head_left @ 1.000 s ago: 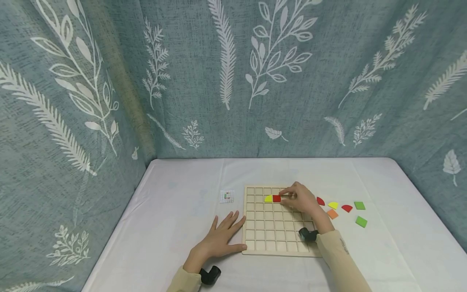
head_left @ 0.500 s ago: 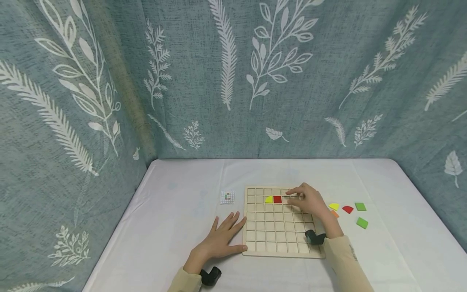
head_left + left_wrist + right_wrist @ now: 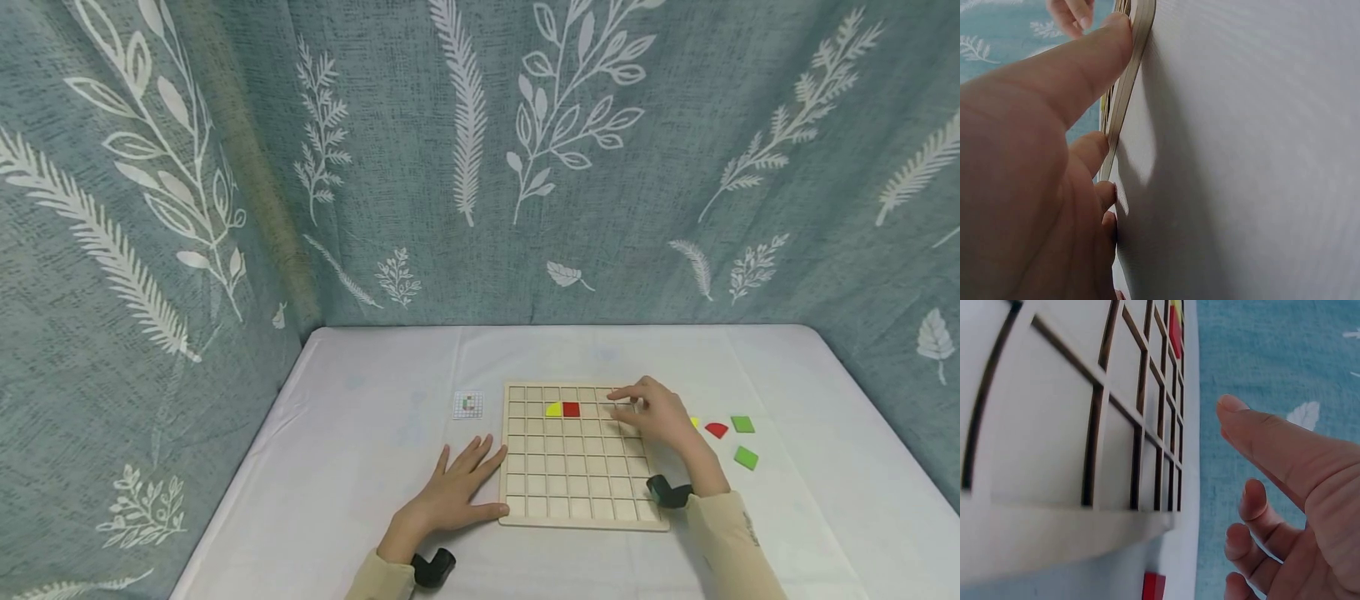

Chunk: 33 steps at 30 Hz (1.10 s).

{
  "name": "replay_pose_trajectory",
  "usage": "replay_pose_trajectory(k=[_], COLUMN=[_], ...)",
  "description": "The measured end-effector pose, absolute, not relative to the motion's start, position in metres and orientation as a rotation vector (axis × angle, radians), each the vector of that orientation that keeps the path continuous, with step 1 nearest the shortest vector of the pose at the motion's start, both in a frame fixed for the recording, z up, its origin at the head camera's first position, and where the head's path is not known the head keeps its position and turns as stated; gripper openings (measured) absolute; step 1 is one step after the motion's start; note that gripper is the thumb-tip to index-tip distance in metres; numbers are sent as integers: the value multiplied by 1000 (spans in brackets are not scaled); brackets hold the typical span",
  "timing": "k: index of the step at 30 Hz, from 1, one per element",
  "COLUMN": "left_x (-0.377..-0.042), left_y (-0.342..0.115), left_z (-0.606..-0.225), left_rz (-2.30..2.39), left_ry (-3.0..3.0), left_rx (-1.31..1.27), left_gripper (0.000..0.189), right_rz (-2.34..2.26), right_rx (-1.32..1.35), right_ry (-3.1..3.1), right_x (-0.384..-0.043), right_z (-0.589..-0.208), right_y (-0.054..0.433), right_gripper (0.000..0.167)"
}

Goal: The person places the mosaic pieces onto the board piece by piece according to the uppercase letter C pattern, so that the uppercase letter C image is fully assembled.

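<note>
A wooden grid board [image 3: 566, 524] lies on the table, with a yellow quarter-circle tile [image 3: 553, 410] and a red square tile [image 3: 572, 410] side by side in its second row. My left hand [image 3: 453, 492] is spread flat at the board's left side; thumb and index fingertip touch its edge, as the left wrist view also shows. Over the board's upper right part hovers my right hand [image 3: 658, 414], thumb and index finger apart with nothing between them. In the right wrist view its fingers are loosely bent, above the board's frame [image 3: 1116, 534].
Right of the board lie a red quarter-circle tile [image 3: 717, 430] and two green square tiles [image 3: 742, 424]. A yellow tile [image 3: 694, 422] is partly hidden by the right hand. A small printed pattern card [image 3: 468, 405] lies left of the board. A leaf-patterned curtain [image 3: 495, 167] surrounds the table.
My right hand has let go of the red square tile and moved right, away from it, now covering the orange tile and part of the yellow one. The left hand stays in place.
</note>
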<state>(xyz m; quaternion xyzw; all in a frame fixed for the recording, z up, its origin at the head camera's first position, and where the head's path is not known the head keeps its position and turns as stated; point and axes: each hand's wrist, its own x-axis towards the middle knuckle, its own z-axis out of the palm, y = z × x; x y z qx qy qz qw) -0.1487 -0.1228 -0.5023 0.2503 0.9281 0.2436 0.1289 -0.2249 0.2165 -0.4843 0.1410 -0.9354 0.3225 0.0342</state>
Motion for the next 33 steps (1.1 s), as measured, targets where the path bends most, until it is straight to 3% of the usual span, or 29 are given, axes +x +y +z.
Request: replay_pose_trajectory(k=[19,33], left_x=[-147,-147], left_y=[-124,-123], left_z=[-503,-503], left_rz=[717,728], left_ry=[2694,2695], left_rx=[728,725], left_gripper=[78,78], right_rz=[879,943], right_rx=[394,209], right_ry=[-2877,-2946], right_x=[-212,-205], right_z=[-480,-481], right_y=[250,281], right_gripper=[27,33])
